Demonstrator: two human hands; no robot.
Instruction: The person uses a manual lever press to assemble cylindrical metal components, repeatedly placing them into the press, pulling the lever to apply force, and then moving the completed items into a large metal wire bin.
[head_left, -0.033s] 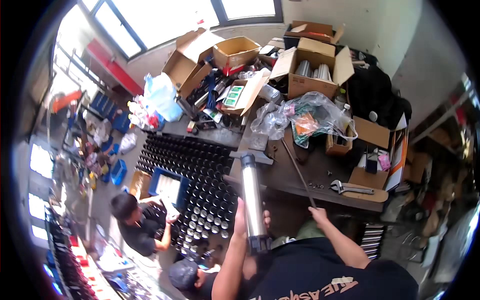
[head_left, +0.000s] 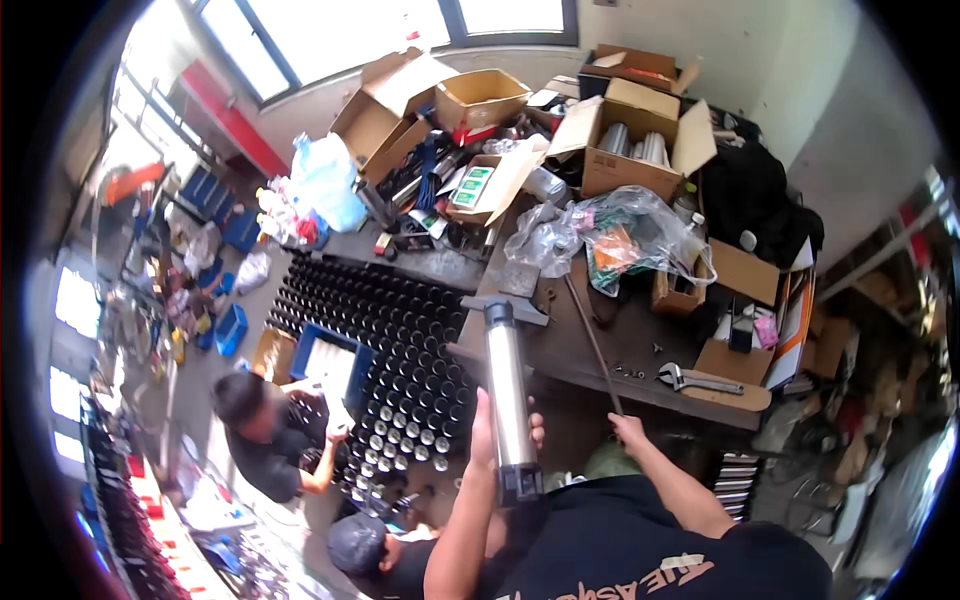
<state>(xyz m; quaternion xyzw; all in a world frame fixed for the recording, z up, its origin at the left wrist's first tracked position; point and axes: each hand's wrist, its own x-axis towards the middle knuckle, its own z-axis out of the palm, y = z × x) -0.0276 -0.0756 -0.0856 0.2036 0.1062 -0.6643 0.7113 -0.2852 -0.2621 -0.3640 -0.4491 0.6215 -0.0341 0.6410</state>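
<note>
A silver metal cylinder [head_left: 508,390] with black end caps stands lengthwise in front of me. My left hand [head_left: 482,440] is wrapped round its lower part, thumb on the left side and fingertips showing on the right. Its far end overlaps a grey metal block [head_left: 532,314] at the bench edge; whether the two touch I cannot tell. My right hand [head_left: 629,431] is closed on the near end of a long thin rod [head_left: 596,345]. That rod slants away over the dark workbench [head_left: 560,365], its far end by a clear plastic bag [head_left: 640,235].
An adjustable wrench [head_left: 700,380] lies at the bench's right end, near small loose nuts. Open cardboard boxes [head_left: 630,180] crowd the back. Rows of black cylinders [head_left: 390,345] stand at left. Two co-workers are there, one beside a blue bin [head_left: 365,375], one in a dark cap [head_left: 357,543].
The whole view has shifted slightly. Both hands keep their grip on the cylinder and the rod.
</note>
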